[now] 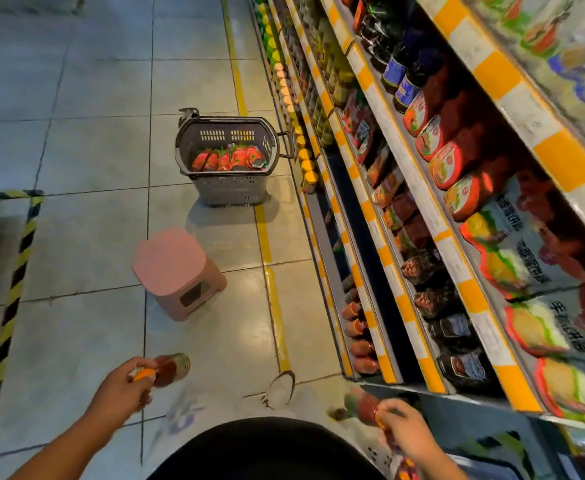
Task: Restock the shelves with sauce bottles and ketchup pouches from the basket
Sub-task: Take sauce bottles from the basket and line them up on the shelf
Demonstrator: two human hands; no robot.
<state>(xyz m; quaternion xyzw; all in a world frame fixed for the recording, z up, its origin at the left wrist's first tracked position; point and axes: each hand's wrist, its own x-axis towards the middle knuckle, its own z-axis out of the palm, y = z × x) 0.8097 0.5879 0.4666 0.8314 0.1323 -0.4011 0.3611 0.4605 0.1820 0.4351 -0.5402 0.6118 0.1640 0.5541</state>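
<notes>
Left hand [124, 389] is wrapped tight around the orange-capped neck of a sauce bottle [172, 368], body jutting right past the fingers. Right hand [405, 431] clamps another bottle [362, 405] by its cap, near the shelves [422, 216]. Farther up the aisle, the basket [228, 188] holds ketchup pouches [230, 157].

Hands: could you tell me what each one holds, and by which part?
Left hand and right hand each hold a sauce bottle by its orange-capped neck.
</notes>
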